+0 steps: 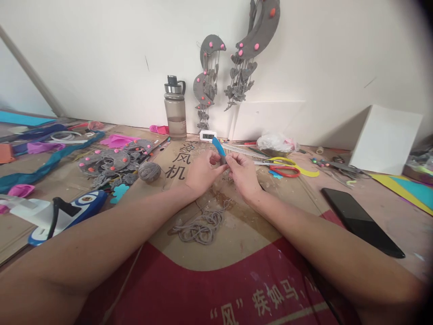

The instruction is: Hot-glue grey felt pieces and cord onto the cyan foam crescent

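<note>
My left hand [204,174] and my right hand [242,177] meet over the cardboard. Both are closed, with thumbs and fingertips pinching a blue curved strip [218,146] that sticks up between them. Its lower end looks grey, perhaps wrapped in yarn, and is partly hidden by my fingers. A loose tangle of grey yarn [199,229] lies on the cardboard below my hands. Left of my left hand rests a ball of grey yarn [149,172]. Beyond my right hand are scissors with red and yellow handles [286,169].
A water bottle [175,113] and a small digital clock [207,136] stand by the wall. Grey moon hangings [260,38] hang there. A hot glue gun [67,214] lies left, beside decorated grey moons [103,163]. A black phone [361,221] lies right.
</note>
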A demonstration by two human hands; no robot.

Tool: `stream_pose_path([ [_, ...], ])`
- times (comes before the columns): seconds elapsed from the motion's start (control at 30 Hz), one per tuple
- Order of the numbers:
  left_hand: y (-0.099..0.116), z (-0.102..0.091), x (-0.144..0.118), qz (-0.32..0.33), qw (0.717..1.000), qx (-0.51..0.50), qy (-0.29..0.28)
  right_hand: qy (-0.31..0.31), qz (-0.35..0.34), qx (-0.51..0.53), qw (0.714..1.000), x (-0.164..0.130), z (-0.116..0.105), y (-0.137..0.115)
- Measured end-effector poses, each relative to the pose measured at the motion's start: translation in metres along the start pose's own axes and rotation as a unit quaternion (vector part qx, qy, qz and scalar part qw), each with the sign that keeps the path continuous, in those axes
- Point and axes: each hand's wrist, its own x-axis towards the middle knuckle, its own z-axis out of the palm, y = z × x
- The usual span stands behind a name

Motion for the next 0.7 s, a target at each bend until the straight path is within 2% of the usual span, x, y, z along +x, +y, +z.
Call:
stream_pose_path([
  [0.1, -0.003, 0.000, 0.001, 0.018, 0.999, 0.032, -0.005, 0.021, -0.019, -0.015, 0.999, -0.003, 0.001, -0.004],
  [0.2, -0.002, 0.001, 0.001, 0.023, 0.999, 0.023, 0.002, 0.010, -0.031, -0.041, 0.999, -0.006, 0.002, -0.009],
  [0.47, 0.002, 0.003, 0.001, -0.107, 0.989, -0.105, -0.015, 0.005, -0.103, -0.122, 0.987, -0.008, 0.003, -0.003],
  [0.7, -0.007, 0.007, 0.007, -0.149, 0.959, -0.240, -0.012, -0.002, -0.122, -0.170, 0.978, -0.005, 0.000, 0.004],
])
